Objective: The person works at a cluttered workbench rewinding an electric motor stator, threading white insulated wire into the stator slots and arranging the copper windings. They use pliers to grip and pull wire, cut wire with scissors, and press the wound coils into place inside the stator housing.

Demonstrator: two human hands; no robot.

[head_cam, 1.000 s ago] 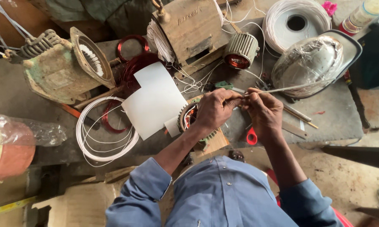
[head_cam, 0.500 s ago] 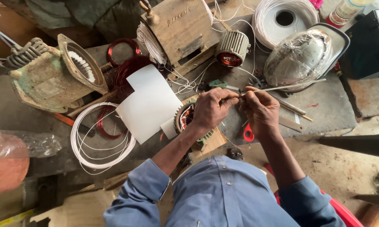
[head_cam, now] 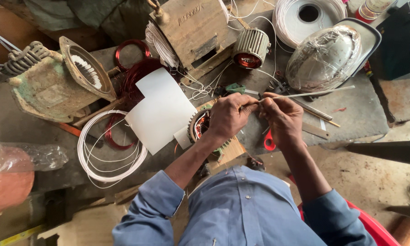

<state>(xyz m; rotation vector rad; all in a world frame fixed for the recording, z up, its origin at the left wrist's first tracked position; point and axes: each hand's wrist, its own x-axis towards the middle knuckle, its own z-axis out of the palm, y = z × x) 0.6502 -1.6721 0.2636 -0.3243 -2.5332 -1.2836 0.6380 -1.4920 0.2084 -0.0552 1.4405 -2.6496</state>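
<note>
My left hand and my right hand meet over the middle of the workbench, both pinching a thin white sleeve that sticks out to the right. Just under my left hand sits a small round motor stator with copper windings, partly hidden by the hand. A white sheet of paper lies to its left.
A large greenish motor housing lies at left, a white wire loop in front of it. A wooden block, small finned motor, white wire spool, plastic-wrapped dome, red scissors handle surround the hands.
The view has shifted slightly; both hands stay together on the white sleeve with only small finger movement.
</note>
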